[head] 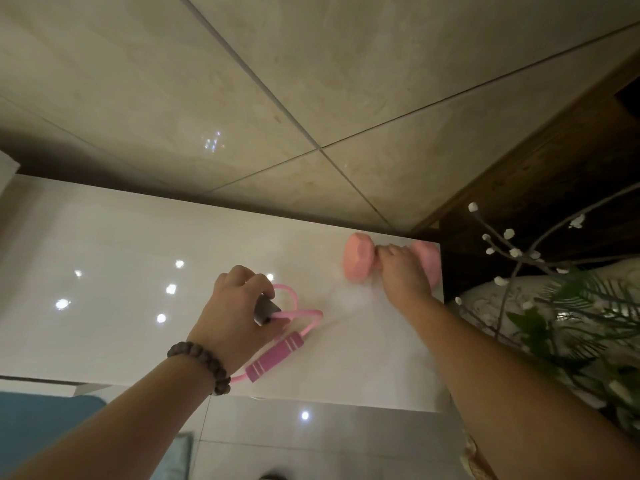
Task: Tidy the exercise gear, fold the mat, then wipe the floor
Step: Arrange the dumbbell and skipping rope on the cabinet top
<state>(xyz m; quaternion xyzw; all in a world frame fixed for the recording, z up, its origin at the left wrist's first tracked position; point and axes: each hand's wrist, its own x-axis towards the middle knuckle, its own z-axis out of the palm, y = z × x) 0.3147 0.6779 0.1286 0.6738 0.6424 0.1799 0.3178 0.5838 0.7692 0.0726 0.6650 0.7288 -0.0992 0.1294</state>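
A pink dumbbell (358,261) lies at the far right corner of a glossy white tabletop (121,278). My right hand (401,271) is wrapped around its handle between the two heads. A pink resistance band (301,318) with pink foam grips (275,356) rests on the table's middle. My left hand (235,306), with a bead bracelet at the wrist, grips the band's grey centre piece (266,310). A blue mat (45,431) shows at the bottom left on the floor.
Beige floor tiles (277,81) stretch beyond the table. Dark wooden furniture (554,161) stands at the right. A plant with white buds and green leaves (554,306) crowds the table's right side, over a patterned cushion (491,306).
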